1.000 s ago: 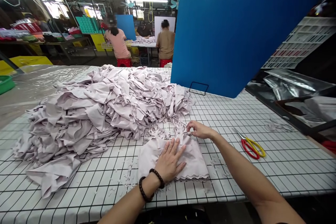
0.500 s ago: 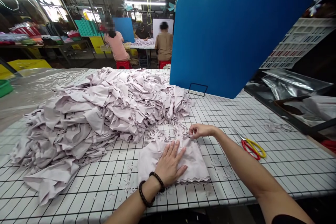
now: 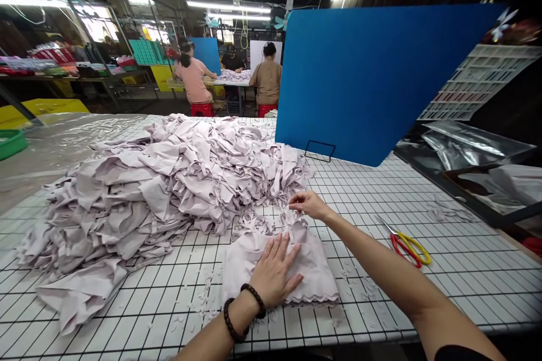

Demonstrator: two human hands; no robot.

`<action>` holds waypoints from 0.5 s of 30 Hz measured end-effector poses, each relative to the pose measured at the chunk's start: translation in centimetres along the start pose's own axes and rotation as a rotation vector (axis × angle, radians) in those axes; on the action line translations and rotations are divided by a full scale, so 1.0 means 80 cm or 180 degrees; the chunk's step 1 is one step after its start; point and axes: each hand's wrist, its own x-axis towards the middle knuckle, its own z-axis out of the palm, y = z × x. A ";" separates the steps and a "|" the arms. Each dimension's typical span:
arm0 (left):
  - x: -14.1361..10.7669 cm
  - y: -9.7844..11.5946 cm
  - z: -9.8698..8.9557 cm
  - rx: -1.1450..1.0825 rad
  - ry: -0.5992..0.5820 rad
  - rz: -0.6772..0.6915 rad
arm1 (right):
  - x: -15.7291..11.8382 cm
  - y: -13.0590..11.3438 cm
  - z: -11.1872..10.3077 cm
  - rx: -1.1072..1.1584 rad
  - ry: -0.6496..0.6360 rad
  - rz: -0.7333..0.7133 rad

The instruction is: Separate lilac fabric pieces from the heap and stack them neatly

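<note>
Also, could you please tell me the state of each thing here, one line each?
Left hand: spread flat on the garment stack
Right hand: fingers curled at the straps; grip unclear
Garment stack: laid flat
Straps: loose, bunched
Garment heap: crumpled, unfolded
Scissors: lying on the tabletop, unheld
Blue board: standing
Bracelets: worn, left wrist
Ceiling lights: lit

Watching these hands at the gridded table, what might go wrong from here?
The thin straps by the right hand lie jumbled and might snag or tangle.

Small scraps are scattered beside the folded fabric under the left hand; some could cling to it.

The scissors lie uncovered to the right of the right forearm, so a wide arm swing could knock them.
</note>
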 end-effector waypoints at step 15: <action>-0.002 0.001 0.000 -0.0130 -0.0033 -0.0002 | 0.031 0.010 -0.013 -0.1108 -0.0625 0.0497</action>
